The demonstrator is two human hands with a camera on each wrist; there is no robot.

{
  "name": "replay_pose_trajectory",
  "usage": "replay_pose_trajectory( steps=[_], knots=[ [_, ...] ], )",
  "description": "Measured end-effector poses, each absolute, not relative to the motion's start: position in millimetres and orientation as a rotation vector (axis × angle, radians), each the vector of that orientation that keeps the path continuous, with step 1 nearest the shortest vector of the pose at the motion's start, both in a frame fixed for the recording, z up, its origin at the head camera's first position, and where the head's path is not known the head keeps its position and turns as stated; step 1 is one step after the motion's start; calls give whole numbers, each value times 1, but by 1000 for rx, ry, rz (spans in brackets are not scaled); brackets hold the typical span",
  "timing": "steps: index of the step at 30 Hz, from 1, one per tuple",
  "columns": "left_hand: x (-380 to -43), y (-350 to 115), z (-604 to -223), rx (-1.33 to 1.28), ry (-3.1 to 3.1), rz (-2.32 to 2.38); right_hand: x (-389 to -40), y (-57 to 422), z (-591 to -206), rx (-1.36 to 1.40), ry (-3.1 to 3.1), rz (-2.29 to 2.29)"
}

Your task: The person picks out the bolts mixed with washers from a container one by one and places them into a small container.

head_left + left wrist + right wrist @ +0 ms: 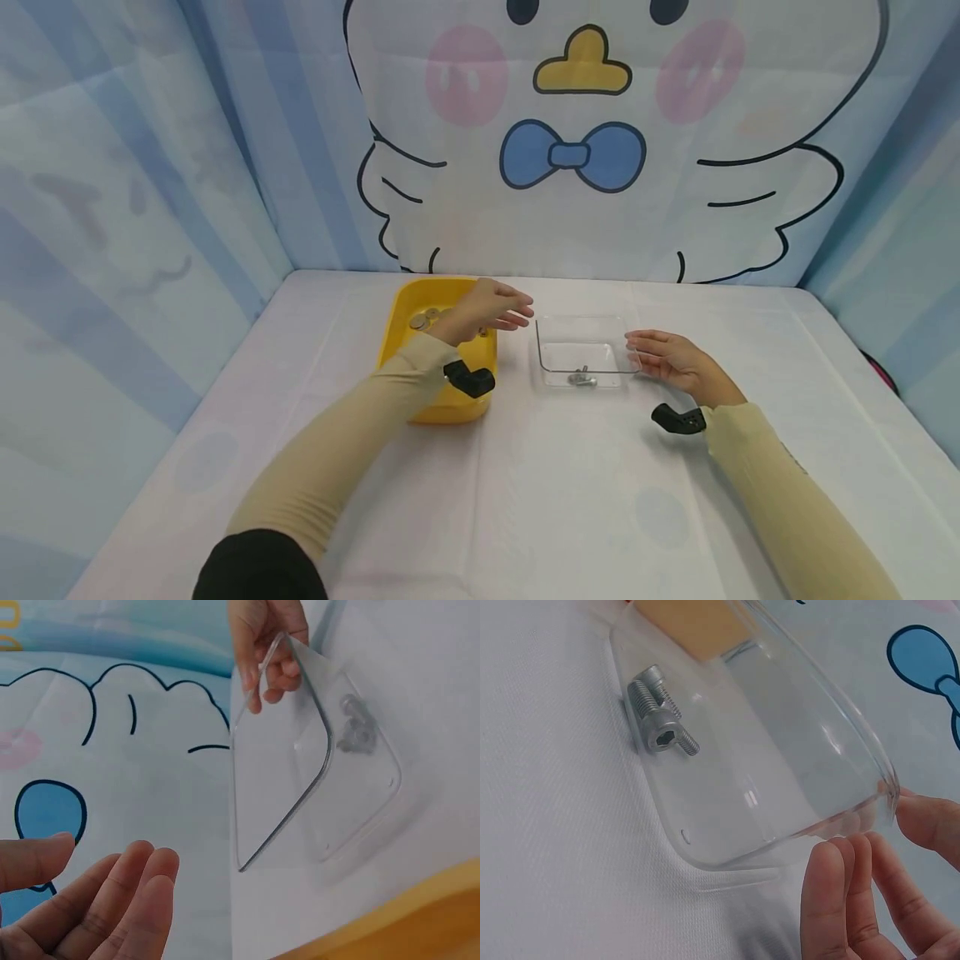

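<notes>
A clear plastic box sits on the white-covered table, right of the yellow tray. Several silver socket-head bolts lie inside it along the near wall. My right hand holds the box by its right end, with the thumb at the far corner and the fingers against the outer wall. My left hand hovers over the tray's right edge, just left of the box. Its fingers are loosely extended and nothing is between them. Small round metal pieces lie in the tray, partly hidden by the left wrist.
The table is covered by a white cloth. Behind it hangs a curtain with a cartoon figure and a blue bow tie. Striped blue curtains close off both sides. Each wrist carries a black camera mount.
</notes>
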State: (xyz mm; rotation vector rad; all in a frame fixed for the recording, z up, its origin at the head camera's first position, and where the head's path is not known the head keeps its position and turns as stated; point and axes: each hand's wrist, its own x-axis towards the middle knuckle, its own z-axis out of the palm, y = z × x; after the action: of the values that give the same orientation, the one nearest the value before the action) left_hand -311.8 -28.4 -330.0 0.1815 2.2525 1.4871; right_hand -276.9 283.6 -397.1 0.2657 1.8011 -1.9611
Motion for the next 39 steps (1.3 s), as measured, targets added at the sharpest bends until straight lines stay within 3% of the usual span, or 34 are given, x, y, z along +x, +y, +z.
replay_pose_trajectory(
  steps=[12, 31, 39],
  knots=[
    [-318, -67, -321, 228, 2227, 1568, -277, 283, -397, 312, 1797, -1967],
    [-344, -107, -366, 325, 2500, 1318, -277, 283, -397, 301, 1793, -1974],
    [-355, -108, -379, 216, 2641, 1154, -276, 283, -397, 288, 1792, -1970]
  ],
)
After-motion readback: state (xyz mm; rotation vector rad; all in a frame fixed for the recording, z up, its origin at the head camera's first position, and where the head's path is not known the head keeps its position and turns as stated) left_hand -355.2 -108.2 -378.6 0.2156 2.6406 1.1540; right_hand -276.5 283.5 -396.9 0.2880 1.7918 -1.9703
